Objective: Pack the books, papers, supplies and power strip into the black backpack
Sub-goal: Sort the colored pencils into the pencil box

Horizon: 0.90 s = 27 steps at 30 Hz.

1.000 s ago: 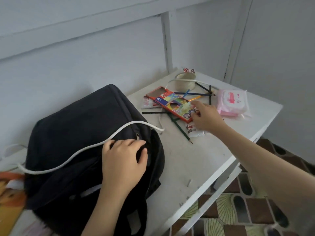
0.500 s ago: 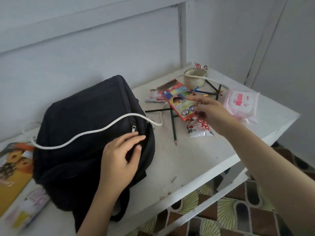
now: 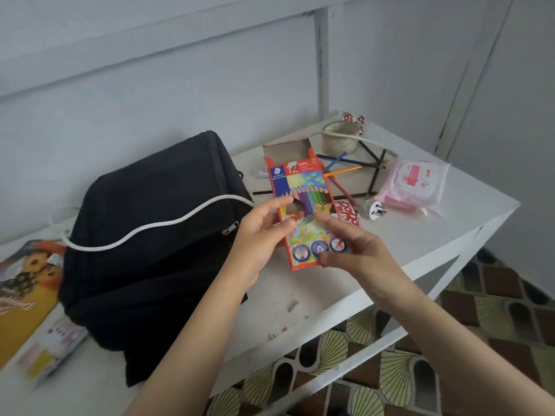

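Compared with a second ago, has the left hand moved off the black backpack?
Yes. The left hand has left the black backpack and gone rightward to the pencil box, gripping it together with the right hand.

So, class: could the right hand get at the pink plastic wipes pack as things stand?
Probably, once freed: the right hand pinches the red cardboard pencil box, but the pink plastic wipes pack lies uncovered on that side, with only a small white plug lying between.

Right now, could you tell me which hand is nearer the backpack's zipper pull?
Left. The left hand holds the pencil box right beside the zipper pull; the right hand holds the box's far side.
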Motion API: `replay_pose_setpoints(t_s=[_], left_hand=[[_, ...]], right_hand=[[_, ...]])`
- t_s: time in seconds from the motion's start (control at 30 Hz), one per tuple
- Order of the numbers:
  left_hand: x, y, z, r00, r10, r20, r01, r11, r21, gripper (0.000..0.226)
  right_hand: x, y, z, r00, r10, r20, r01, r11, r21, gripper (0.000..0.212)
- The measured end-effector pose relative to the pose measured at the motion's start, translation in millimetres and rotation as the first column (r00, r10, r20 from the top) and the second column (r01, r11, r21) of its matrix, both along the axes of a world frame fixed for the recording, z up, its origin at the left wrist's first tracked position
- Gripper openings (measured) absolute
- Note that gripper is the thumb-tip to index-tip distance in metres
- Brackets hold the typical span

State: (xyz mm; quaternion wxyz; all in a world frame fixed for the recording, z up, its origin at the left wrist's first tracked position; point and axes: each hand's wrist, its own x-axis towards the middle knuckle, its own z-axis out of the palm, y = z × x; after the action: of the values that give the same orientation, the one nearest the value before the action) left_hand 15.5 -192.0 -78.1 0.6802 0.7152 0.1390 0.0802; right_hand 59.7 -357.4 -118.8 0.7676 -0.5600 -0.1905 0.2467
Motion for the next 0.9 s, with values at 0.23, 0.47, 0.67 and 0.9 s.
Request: replay_pose_setpoints(t_s=[0.23,0.47,0.67,0.9], left_hand=[[-3,8,1,0.982,-0.169,-0.087,0.171,0.985,0.013,0.037],[-6,12,-1,0.888,-0.368,-0.277,0.405,0.91,0.091,0.034],[-1,-5,-17,0.867,-0.381,-0.321,0.475,0.825,0.305,0.015],[-4,-32,-47,0.903,-0.363,-0.231,0.374,0.397,0.838,0.071]], right_hand=[[11,-27,5,0.989,-0.122,0.08,0.126,0.99,-0.057,0.045],[45,-54,10,0.893,-0.446,0.067,0.449,0.892,-0.043,0.039],[40,-71,2,0.814,-0.572,0.105,0.58,0.784,-0.223,0.039],[29,-98,-22,0.735,-0.598,0.32,0.677,0.618,-0.4,0.043]])
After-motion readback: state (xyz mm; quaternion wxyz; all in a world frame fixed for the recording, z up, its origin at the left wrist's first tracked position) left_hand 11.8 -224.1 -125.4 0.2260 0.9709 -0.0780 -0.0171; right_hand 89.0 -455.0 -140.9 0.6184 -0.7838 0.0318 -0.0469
